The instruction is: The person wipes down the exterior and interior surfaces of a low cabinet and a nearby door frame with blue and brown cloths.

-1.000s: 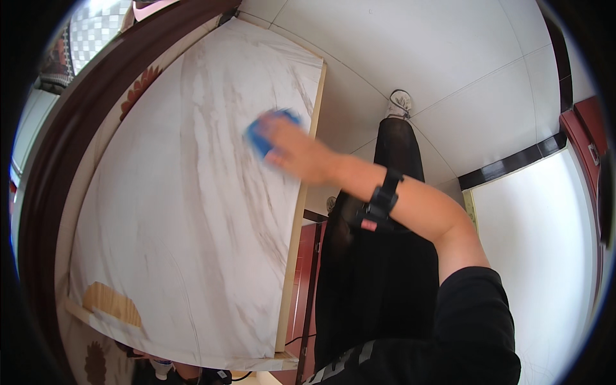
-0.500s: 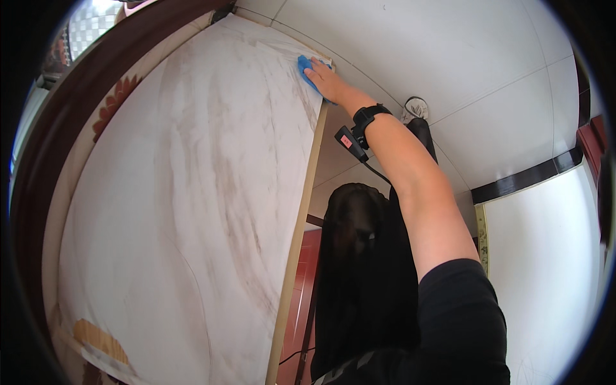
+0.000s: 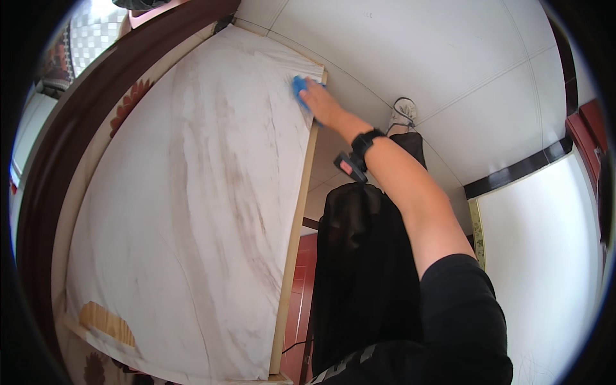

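My right hand [image 3: 319, 102] lies at the far right corner of a white, brown-veined marble-look tabletop [image 3: 186, 167]. Under its fingers is a bunched blue cloth [image 3: 299, 87], pressed against the surface near the edge; the palm side of the grip is hidden. A black strap [image 3: 364, 142] circles my right wrist, with a small black device [image 3: 350, 167] hanging beside it. My left hand is outside the picture.
A pale wooden strip [image 3: 296, 237] edges the tabletop's right side. Near its lower left corner, a wood-grain patch [image 3: 108, 324] shows. A dark red frame [image 3: 38, 212] curves along the left. My legs [image 3: 366, 269] stand right of the table on tiled floor [image 3: 385, 51].
My right hand and the blue cloth have moved slightly nearer and left along the tabletop's edge. The view has shifted a little.
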Demonstrator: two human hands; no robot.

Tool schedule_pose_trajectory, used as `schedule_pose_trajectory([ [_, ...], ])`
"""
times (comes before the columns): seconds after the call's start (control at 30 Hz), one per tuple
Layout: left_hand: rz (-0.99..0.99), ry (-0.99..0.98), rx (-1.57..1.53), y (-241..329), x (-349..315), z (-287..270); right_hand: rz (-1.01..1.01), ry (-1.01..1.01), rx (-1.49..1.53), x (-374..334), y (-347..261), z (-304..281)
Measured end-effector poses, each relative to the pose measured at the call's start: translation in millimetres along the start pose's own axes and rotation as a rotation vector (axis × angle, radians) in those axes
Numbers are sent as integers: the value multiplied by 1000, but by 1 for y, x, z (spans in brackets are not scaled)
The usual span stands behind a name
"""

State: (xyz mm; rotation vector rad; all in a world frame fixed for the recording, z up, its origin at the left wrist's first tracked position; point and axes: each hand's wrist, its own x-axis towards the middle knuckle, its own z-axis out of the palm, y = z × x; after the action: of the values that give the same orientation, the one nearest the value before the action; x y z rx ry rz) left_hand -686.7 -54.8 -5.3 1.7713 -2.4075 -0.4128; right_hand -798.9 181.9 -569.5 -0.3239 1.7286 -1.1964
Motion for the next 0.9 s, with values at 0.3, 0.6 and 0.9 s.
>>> schedule_pose_trajectory([
  [0.3, 77, 66, -59, -4, -3, -7, 81, 19, 245, -111, -121, -4],
  [0.6, 404, 39, -249, 24, 23, 31, 451, -163, 1457, -235, -257, -96],
  [0.9, 693, 281, 244, 22, 28, 27, 290, -123, 1585, -303, -336, -180],
])
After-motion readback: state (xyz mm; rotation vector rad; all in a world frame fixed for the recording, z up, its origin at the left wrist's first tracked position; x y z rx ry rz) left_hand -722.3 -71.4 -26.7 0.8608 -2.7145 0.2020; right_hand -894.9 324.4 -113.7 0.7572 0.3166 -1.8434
